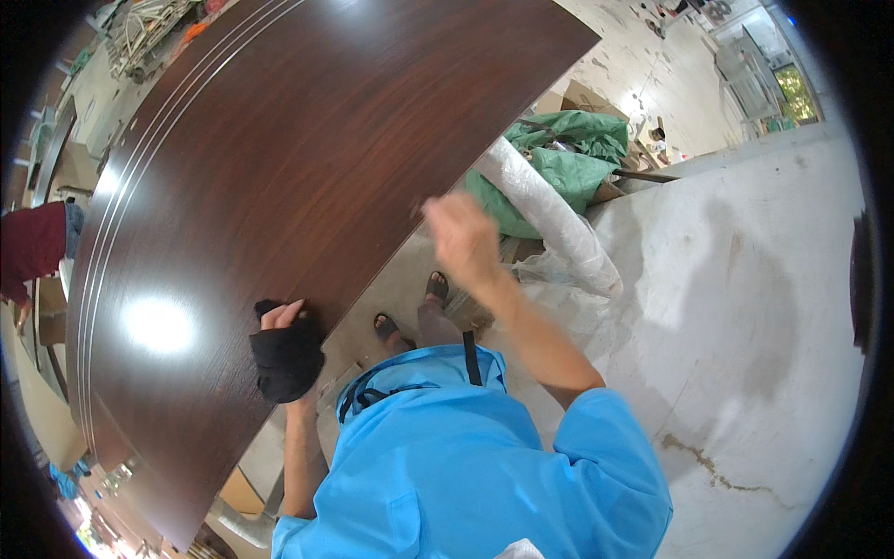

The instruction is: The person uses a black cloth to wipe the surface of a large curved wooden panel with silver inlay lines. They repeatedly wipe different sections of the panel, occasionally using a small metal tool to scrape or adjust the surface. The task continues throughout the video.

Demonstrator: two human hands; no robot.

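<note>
A large dark brown wood-grain panel (307,168) with several thin silvery lines along its far left side lies in front of me. My left hand (287,317) rests on the panel near its close edge, fingers curled into a bunched black cloth (287,361). The cloth covers most of that hand. My right hand (463,240) is raised just off the panel's right edge, blurred by motion. Its fingers look bent, but whether they hold anything cannot be made out.
A long roll of clear plastic wrap (549,214) leans to the right beside a green tarp (577,154). A pale wall (726,326) runs along my right side. Another person in a dark red top (33,244) is at the far left. Metal parts (149,37) lie at the upper left.
</note>
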